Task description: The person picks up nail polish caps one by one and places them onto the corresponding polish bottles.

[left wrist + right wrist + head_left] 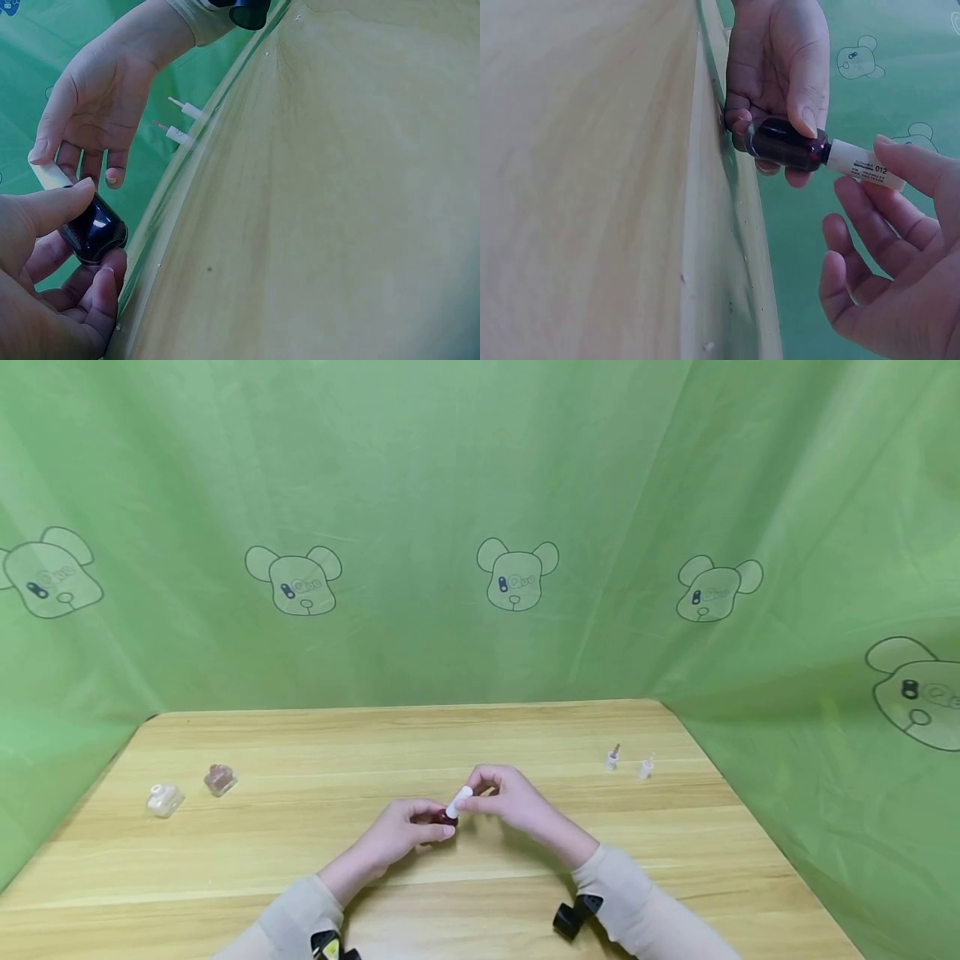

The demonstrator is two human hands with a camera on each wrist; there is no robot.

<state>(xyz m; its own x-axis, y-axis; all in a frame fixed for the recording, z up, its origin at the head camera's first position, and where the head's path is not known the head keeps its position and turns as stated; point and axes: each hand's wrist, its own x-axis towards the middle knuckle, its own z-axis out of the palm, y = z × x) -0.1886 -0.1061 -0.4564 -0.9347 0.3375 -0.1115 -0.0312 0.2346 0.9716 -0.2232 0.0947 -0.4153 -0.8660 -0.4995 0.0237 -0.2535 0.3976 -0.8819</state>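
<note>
**Dark bottle [784, 144] and white cap [864, 164] held together**

A green bear-print curtain [405, 460] rises at twelve o'clock beyond the wooden table [330, 743]. From the dark bottle, left to right: pale bottle [164, 801] and mauve bottle [221, 781] at nine; left hand [408, 831], arm from eight, gripping the dark bottle; right hand [512, 796], arm from four, pinching the white cap at its neck; two brush caps [612, 762] between two and three.

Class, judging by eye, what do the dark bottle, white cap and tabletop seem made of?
Dark bottle: probably glass, glossy, with bright highlights. White cap: likely plastic, smooth, with crisp printed text. Tabletop: wood or wood-look laminate, smooth, with streaky grain.
</note>
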